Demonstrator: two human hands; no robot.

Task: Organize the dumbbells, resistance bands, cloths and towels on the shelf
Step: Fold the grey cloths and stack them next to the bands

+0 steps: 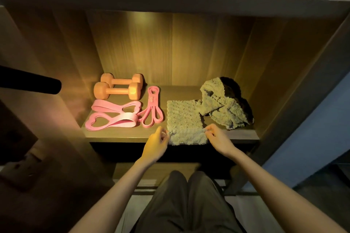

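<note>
Pinching flat towel [184,119] corners: both hands [157,143] | crumpled towel [223,103] right | bands [151,108], 2 dumbbells [118,91] left

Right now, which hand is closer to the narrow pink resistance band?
The left hand. It pinches the flat towel's left front corner, just right of the narrow pink resistance band. The right hand holds the right corner, the towel's width farther away.

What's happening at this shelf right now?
A person is tidying a shelf. The left hand and right hand each pinch a near corner of a flat towel hanging over the shelf's front edge. A crumpled towel lies behind it. Two dumbbells and pink resistance bands sit arranged at left.
</note>
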